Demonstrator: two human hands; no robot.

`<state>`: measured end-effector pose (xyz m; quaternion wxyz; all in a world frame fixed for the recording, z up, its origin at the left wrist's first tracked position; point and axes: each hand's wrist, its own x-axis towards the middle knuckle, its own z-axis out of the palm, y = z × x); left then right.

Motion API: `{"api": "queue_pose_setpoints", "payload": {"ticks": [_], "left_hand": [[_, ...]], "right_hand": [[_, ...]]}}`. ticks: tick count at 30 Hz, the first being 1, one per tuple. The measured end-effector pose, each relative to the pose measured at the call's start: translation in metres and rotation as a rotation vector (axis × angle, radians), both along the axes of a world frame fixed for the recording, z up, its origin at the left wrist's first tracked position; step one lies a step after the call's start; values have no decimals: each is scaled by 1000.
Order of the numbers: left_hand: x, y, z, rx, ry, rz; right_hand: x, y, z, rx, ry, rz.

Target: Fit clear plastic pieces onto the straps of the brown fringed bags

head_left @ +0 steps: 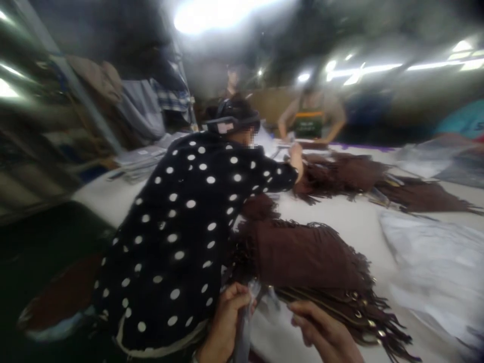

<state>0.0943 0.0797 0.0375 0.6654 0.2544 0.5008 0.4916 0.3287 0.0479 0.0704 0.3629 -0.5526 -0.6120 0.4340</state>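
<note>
My left hand (227, 317) is closed around a thin pale sheet, seemingly clear plastic (244, 333), at the bottom of the view. My right hand (321, 330) hovers beside it with fingers curled, close to the near edge of a stack of brown fringed suede bags (302, 257) lying on the white table (340, 217). Whether the right hand grips anything is unclear through the blur. Metal zips or chains (340, 307) run along the underside of the stack.
A person in a black top with white dots (181, 232) leans over the table directly left of me, reaching toward more brown fringed bags (363, 176). Another person (312, 118) stands at the far side. Clear plastic bags (438, 262) lie at right. Shelves of fabric (94, 111) stand left.
</note>
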Motion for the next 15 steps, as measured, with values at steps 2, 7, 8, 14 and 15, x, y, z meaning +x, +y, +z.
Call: {"api": "queue_pose_setpoints", "payload": {"ticks": [2, 7, 8, 14, 15], "left_hand": [[-1, 0, 0, 29, 12, -7], [-4, 2, 5, 29, 46, -21], [-4, 2, 6, 26, 43, -28], [-7, 5, 10, 60, 74, -31], [-7, 5, 11, 71, 93, -36]], "right_hand": [[-37, 21, 9, 16, 61, 114], [-81, 43, 14, 6, 79, 258], [-83, 44, 14, 5, 66, 263], [-90, 49, 17, 48, -112, 288], [-91, 50, 19, 61, -152, 289]]}}
